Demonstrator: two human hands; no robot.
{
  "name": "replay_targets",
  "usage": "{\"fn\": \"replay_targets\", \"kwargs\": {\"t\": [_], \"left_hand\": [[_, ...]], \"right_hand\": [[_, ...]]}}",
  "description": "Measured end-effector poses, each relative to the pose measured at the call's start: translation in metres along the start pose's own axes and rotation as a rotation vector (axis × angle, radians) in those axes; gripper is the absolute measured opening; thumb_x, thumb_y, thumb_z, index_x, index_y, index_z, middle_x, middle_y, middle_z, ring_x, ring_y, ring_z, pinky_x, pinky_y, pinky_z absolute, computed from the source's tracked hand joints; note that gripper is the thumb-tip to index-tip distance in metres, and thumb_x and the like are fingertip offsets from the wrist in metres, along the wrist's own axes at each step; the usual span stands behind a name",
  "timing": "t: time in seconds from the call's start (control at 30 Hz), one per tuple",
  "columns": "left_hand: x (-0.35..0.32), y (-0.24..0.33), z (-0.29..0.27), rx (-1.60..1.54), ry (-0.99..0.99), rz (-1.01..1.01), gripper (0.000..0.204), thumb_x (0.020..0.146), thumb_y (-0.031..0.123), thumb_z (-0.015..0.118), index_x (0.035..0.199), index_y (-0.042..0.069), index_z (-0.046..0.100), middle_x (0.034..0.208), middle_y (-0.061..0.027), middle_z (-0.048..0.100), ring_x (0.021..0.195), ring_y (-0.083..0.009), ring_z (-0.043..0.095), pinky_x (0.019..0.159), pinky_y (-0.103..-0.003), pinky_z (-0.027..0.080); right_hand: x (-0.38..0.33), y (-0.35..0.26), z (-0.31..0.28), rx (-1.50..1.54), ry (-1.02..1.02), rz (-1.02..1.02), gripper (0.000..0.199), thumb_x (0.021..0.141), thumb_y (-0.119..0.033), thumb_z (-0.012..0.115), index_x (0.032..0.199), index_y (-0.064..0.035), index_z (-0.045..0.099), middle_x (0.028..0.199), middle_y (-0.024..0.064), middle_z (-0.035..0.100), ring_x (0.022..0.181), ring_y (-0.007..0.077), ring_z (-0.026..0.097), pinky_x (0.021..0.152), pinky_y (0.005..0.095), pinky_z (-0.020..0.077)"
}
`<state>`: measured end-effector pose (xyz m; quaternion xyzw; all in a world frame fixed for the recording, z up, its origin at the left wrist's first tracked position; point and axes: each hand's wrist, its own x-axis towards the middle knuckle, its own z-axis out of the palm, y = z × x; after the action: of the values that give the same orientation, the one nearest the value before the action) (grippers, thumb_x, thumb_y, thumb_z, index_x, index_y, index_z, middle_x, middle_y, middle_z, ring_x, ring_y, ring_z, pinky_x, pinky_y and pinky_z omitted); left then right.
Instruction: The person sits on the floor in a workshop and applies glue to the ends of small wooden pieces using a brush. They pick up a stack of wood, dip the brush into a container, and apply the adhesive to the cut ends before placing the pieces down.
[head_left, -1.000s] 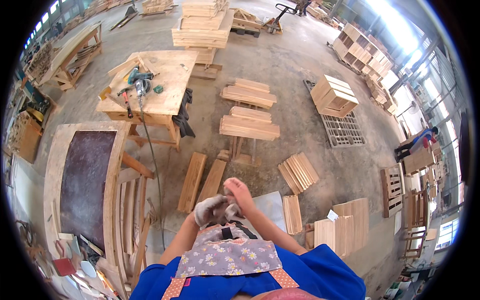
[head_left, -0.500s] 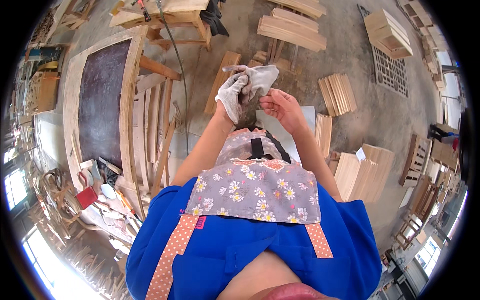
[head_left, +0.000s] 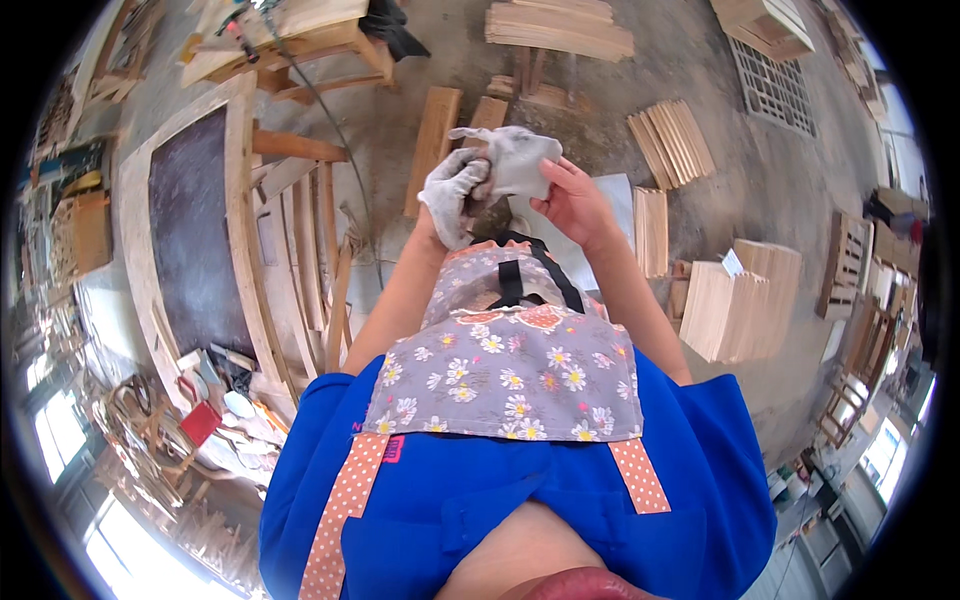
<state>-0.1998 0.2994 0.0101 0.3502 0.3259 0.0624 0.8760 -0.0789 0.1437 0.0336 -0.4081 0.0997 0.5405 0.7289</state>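
gloved left hand (head_left: 452, 198) and bare right hand (head_left: 580, 205), together on one loose white work glove (head_left: 522, 165) in front of the apron (head_left: 500, 385): the left closed near the finger end, the right pinching the cuff (head_left: 550, 150). for neat handling, the cuff is best spread evenly, fabric untwisted.

Stacked boards (head_left: 560, 33) and a wooden workbench (head_left: 315, 18) show a woodworking workshop.

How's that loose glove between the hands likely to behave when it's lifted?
Probably floppy: the glove looks thin and creased between the left hand and the right hand. Likely light, since it seems just an empty fabric shell. Its matte surface suggests little slipping.
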Motion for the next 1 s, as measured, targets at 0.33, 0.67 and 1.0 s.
{"fn": "replay_targets", "kwargs": {"t": [0.33, 0.67, 1.0], "left_hand": [[-0.011, -0.030, 0.044, 0.563, 0.026, -0.042, 0.028, 0.086, 0.022, 0.061, 0.105, 0.001, 0.060, 0.089, -0.0043, 0.063, 0.073, -0.0103, 0.058, 0.060, -0.024, 0.048], [-0.009, -0.056, 0.029, 1.023, -0.029, 0.236, 0.015, 0.085, 0.013, 0.060, 0.094, 0.004, 0.066, 0.073, -0.0043, 0.064, 0.061, -0.0096, 0.059, 0.056, -0.024, 0.048], [-0.023, -0.074, 0.038, 1.497, -0.177, 0.250, 0.024, 0.075, 0.024, 0.063, 0.090, 0.008, 0.054, 0.079, -0.0192, 0.063, 0.075, -0.0376, 0.061, 0.066, -0.044, 0.048]], "right_hand": [[0.005, 0.039, -0.016, -1.319, 0.166, -0.487, 0.015, 0.072, -0.014, 0.061, 0.077, -0.0004, 0.063, 0.079, 0.0173, 0.063, 0.075, 0.0303, 0.061, 0.067, 0.0393, 0.0471], [-0.005, 0.054, -0.023, -1.624, 0.458, -0.025, 0.018, 0.076, -0.014, 0.052, 0.081, -0.0042, 0.067, 0.085, 0.0179, 0.064, 0.084, 0.0367, 0.060, 0.072, 0.0460, 0.0483], [0.002, 0.067, -0.058, 0.086, 0.264, 0.138, 0.027, 0.093, -0.020, 0.043, 0.102, -0.0014, 0.060, 0.093, 0.0101, 0.063, 0.083, 0.0207, 0.063, 0.070, 0.0362, 0.0526]]}}
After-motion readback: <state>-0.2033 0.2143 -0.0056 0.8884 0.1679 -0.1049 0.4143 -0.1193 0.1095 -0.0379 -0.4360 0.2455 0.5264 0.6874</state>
